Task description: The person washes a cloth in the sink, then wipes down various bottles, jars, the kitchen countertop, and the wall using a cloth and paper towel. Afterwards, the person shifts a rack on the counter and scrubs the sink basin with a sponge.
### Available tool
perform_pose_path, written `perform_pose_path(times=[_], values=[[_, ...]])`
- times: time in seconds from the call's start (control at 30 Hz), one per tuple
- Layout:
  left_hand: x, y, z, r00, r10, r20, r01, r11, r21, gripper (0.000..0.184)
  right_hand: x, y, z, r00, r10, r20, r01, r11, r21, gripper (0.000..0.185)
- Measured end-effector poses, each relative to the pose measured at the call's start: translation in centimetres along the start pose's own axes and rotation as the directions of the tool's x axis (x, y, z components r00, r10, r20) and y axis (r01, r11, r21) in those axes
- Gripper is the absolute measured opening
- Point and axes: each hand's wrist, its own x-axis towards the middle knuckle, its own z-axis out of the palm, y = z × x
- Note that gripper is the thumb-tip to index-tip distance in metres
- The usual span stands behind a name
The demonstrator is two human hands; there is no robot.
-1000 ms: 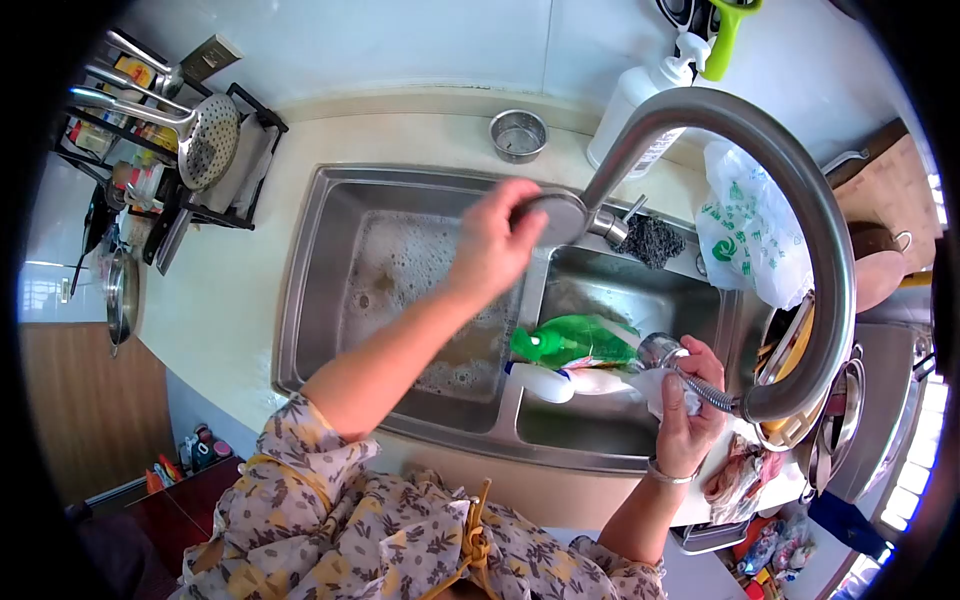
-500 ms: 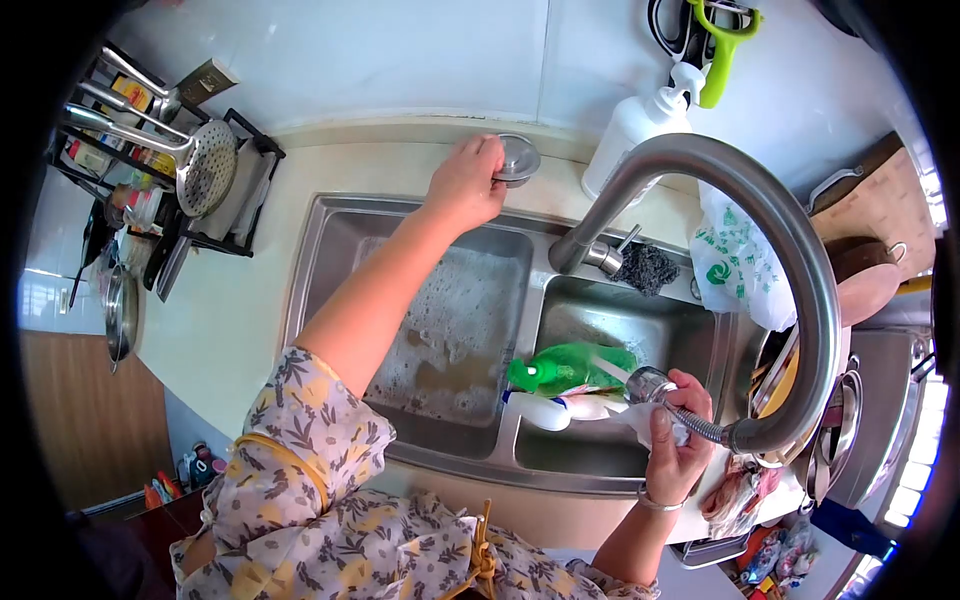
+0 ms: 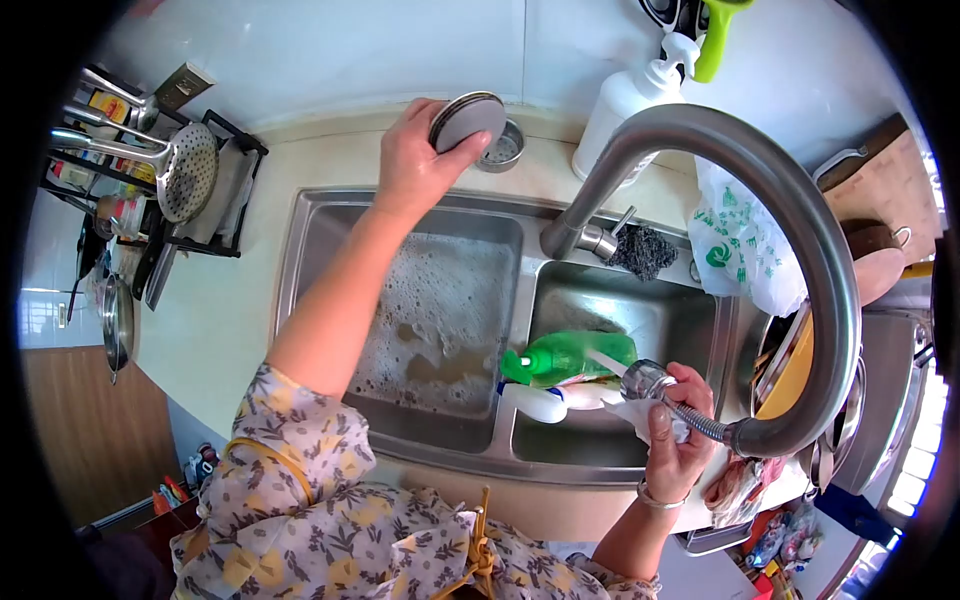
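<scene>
My left hand [image 3: 418, 165] grips a round grey disc [image 3: 468, 122] by its edge, above the counter behind the left basin. Just right of the disc, a small metal cup [image 3: 503, 146] rests on the counter. My right hand [image 3: 680, 425] is closed around the faucet's spray head [image 3: 646, 381], with a crumpled white cloth or paper [image 3: 640, 415] in the same grip. Water streams from the head toward a green bottle [image 3: 580, 357] lying in the right basin. Beside it lies a white bottle [image 3: 535, 402]. The left basin [image 3: 440, 310] holds foamy water.
The faucet's arched neck [image 3: 780, 165] curves over the right side. Behind it stand a white pump bottle [image 3: 620, 115] and a plastic bag [image 3: 745, 240]. A dark scouring pad [image 3: 643, 251] sits by the tap lever. At left is a utensil rack [image 3: 225, 190].
My left hand has lifted up and left from the metal cup with the disc, which now faces the camera. My right hand keeps its hold on the spray head.
</scene>
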Motion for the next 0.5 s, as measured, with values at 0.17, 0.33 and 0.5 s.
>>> perform_pose_path(times=[0.17, 0.33, 0.5], values=[[-1.3, 0.1, -0.6, 0.917, 0.056, 0.394, -0.033, 0.997, -0.065, 0.056, 0.1, 0.0, 0.0, 1.000, -0.008, 0.012, 0.008, 1.000, 0.008, 0.024], [-2.1, 0.5, 1.6, 0.771, -0.181, 0.610, -0.120, 0.900, 0.419, 0.054, 0.2, -0.4, 0.4, 1.000, -0.013, 0.004, 0.013, 1.000, 0.014, 0.023], [-4.2, 0.0, 1.6, 0.860, -0.188, 0.474, -0.089, 0.859, 0.503, 0.049, -0.1, 0.5, 0.0, 0.999, -0.045, -0.030, 0.045, 0.999, 0.018, 0.021]])
